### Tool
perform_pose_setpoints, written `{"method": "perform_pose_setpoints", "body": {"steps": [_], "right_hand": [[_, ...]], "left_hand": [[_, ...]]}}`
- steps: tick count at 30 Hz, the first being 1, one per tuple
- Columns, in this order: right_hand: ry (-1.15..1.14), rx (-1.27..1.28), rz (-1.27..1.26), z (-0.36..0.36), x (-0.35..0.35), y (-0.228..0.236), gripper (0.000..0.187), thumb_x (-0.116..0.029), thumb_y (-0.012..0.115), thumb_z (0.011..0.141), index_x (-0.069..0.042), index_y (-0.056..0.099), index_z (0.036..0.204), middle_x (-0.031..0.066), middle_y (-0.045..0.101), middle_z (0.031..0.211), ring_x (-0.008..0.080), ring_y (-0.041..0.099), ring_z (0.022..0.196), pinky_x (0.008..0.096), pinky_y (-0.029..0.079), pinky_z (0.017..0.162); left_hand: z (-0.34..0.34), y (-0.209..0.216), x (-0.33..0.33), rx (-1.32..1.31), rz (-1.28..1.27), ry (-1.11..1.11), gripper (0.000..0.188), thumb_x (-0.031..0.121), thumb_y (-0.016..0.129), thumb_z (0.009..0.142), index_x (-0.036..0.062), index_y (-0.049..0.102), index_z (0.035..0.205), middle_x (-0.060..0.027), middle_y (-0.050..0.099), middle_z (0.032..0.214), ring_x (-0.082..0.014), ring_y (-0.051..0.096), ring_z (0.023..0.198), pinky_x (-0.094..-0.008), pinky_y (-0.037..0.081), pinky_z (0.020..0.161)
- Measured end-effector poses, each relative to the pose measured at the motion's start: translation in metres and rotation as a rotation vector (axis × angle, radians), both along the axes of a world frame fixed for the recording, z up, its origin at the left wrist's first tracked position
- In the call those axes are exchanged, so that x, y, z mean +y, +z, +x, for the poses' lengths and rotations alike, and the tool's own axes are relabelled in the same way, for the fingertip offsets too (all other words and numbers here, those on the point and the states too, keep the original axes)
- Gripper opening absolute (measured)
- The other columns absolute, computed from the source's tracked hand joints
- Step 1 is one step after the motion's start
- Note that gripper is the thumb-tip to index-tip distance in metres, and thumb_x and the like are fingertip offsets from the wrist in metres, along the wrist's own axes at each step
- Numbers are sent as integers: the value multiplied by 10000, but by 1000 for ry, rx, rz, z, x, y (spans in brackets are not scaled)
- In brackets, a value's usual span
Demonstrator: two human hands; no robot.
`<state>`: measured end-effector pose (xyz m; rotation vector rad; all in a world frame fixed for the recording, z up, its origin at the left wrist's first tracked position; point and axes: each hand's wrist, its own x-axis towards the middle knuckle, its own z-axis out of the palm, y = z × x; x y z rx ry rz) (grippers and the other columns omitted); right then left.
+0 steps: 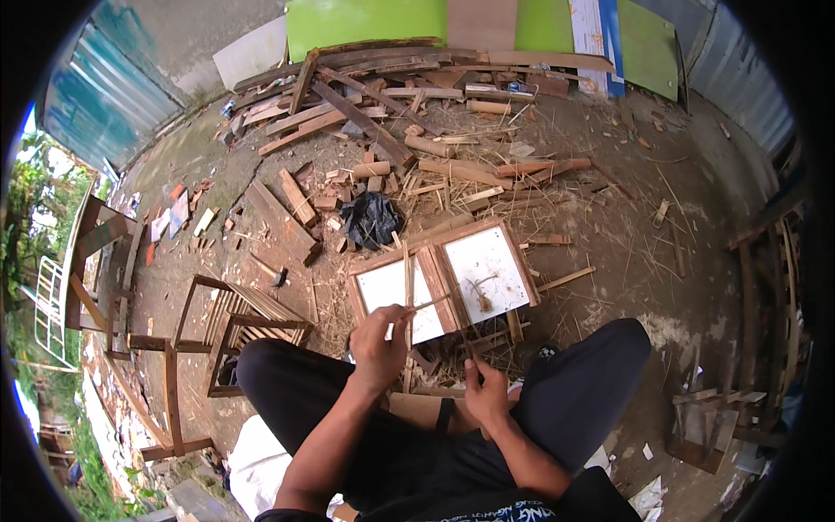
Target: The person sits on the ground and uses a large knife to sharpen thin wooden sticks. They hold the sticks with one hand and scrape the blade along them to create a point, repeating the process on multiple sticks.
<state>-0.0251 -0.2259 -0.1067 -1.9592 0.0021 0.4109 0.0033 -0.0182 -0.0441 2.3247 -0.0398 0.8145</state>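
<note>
In front of me sits a brown wooden frame point(432, 277) with two white panels. My left hand point(380, 348) is closed around a thin wooden stick point(428, 303), which points right across the frame's near part. Close to the frame's front edge, my right hand point(487, 390) grips a thin, dark, narrow tool point(470, 348); its exact kind is too small to make out. A small tan bundle of fibre point(484, 300) lies on the right white panel point(500, 265). Along the left white panel point(374, 285) runs a long upright bamboo strip point(406, 270).
A slatted wooden frame point(230, 326) stands by my left knee, with a hammer point(277, 277) beyond it. Farther out lie a black plastic bag point(371, 219), scrap blocks and a pile of planks point(365, 117). Wooden furniture frames stand left and right point(757, 322).
</note>
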Motion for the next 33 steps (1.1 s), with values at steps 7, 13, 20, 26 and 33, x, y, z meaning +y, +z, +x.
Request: {"method": "perform_pose_setpoints", "body": {"steps": [7, 13, 20, 26, 33], "right_hand": [[41, 111, -50, -2, -4, -15, 347, -146, 574, 1063, 8, 666, 1360, 268, 749, 1101, 290, 776, 975, 348, 560, 805], [14, -147, 124, -10, -1, -1, 344, -207, 569, 1072, -8, 679, 1331, 282, 736, 1052, 448, 717, 1023, 421, 567, 818], [155, -142, 124, 1, -6, 25, 370, -164, 611, 1051, -42, 652, 1398, 279, 736, 1085, 407, 743, 1025, 386, 582, 828], [166, -243, 214, -1, -4, 26, 397, -127, 617, 1034, -32, 636, 1418, 263, 735, 1003, 402, 747, 862, 419, 569, 731], [196, -150, 126, 3, -14, 34, 401, -103, 609, 1027, -58, 640, 1424, 249, 722, 936, 397, 735, 786, 404, 564, 684]], "left_hand": [[2, 0, -7, -3, -33, 0, 121, -104, 693, 893, -25, 673, 981, -148, 760, 898, -279, 774, 821, -347, 592, 723], [4, -8, -10, 25, -128, 15, 191, -131, 677, 885, -12, 673, 1034, -151, 738, 944, -304, 753, 839, -358, 591, 722], [3, 4, 18, 47, -113, -92, 168, -105, 710, 887, -9, 690, 1024, -144, 708, 987, -286, 734, 861, -354, 593, 715], [-1, 24, 34, 153, -22, -238, 164, -109, 696, 884, 0, 712, 1005, -136, 719, 987, -277, 738, 863, -344, 603, 721], [5, 30, 37, 187, -18, -289, 184, -112, 694, 860, 11, 719, 995, -126, 736, 996, -272, 747, 886, -348, 606, 746]]}}
